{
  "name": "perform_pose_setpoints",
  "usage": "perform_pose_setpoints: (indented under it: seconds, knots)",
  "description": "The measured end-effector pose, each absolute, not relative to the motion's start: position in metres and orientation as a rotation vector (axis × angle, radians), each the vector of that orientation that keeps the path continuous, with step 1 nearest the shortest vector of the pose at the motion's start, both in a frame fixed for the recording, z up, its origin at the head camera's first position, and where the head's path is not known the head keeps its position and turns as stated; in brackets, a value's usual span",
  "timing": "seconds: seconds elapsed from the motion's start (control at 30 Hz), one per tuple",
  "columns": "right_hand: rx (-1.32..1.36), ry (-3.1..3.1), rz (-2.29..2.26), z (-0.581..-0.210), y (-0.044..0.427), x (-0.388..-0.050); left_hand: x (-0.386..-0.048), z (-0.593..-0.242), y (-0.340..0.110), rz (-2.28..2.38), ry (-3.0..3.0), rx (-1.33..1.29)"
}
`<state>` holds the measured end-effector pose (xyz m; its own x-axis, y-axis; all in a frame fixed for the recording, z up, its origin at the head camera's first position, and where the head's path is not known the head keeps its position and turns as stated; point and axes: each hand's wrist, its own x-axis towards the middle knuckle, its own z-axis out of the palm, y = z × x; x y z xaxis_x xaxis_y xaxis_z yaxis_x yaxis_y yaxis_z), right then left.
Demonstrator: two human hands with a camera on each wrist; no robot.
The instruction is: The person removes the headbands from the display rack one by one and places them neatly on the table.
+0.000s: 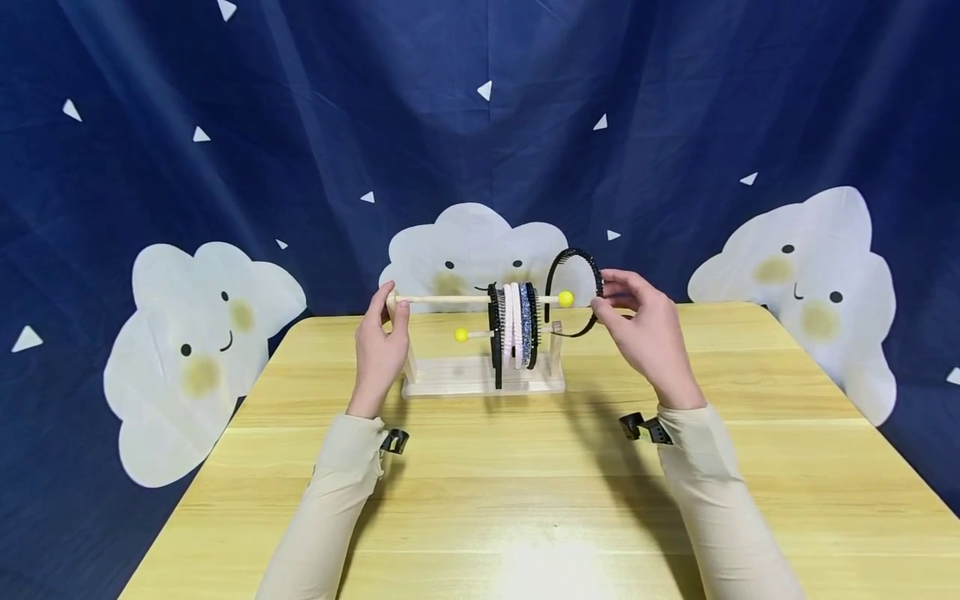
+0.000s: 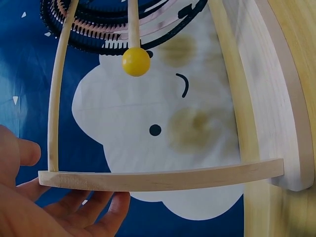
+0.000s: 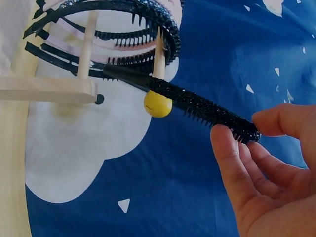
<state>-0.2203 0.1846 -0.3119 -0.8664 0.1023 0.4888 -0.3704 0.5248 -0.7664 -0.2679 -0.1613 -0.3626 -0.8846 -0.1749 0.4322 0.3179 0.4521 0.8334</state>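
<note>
- Head feed: I've got one table [image 1: 480,475], pale yellow wood grain, seams running left to right, far corners rounded.
- Bright glare patch [image 1: 551,571] on the near part; arm shadows [image 1: 637,475] fall across the top.
- Directly on it, far half, around the middle: light wooden stand [image 1: 450,383], upright.
- Its flat base [image 1: 525,387] sits lengthwise across my view, uprights [image 1: 556,354] at both ends.
</note>
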Motion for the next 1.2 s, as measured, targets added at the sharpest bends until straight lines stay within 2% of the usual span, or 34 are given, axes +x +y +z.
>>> perform_pose_setpoints:
  seconds: [0.27, 0.47, 0.8, 1.2]
  knots:
    - [0.143, -2.204, 1.392, -0.310, 0.197, -0.221, -0.267, -0.363, -0.162, -1.436, -2.248, -0.117]
    - [0.092, -2.013, 1.702, -0.314, 0.209, -0.230, -0.267, -0.361, -0.161, -1.417, -2.253, -0.116]
    - [-0.025, -1.659, 2.233, -0.346, 0.226, -0.261, -0.268, -0.362, -0.162, -1.393, -2.266, -0.099]
    - [-0.196, -1.562, 2.418, -0.390, 0.239, -0.284, -0.268, -0.363, -0.162, -1.383, -2.270, -0.105]
